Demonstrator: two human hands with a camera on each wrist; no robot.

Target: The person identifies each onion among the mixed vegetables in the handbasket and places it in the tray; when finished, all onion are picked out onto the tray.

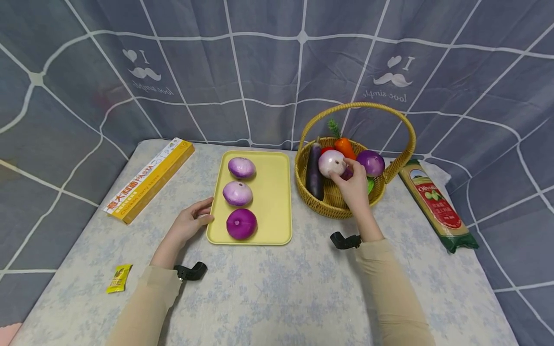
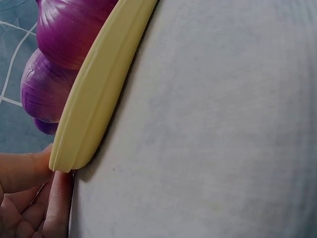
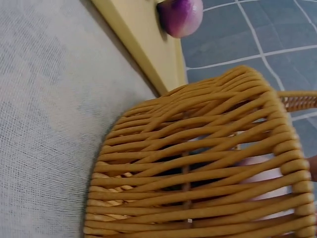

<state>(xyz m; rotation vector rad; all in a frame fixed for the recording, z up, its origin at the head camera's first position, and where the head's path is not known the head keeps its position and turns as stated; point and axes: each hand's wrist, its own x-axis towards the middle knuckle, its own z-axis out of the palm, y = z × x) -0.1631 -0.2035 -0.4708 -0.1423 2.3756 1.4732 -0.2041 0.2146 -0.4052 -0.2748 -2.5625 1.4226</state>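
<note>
The pale onion [image 1: 330,161] is over the middle of the wicker basket [image 1: 312,206]; whether it rests on anything below cannot be told. Nearly round, it shows no clear long axis, its brown-marked end facing up and slightly right. It lies left of the right hand [image 1: 353,185], pinched between thumb and fingers. An eggplant [image 1: 314,173] lies to its left, a purple onion [image 1: 371,163] to its right. The left hand [image 1: 189,222] pinches the edge of the yellow tray [image 1: 273,202], which bears three onions [image 1: 241,224]
</note>
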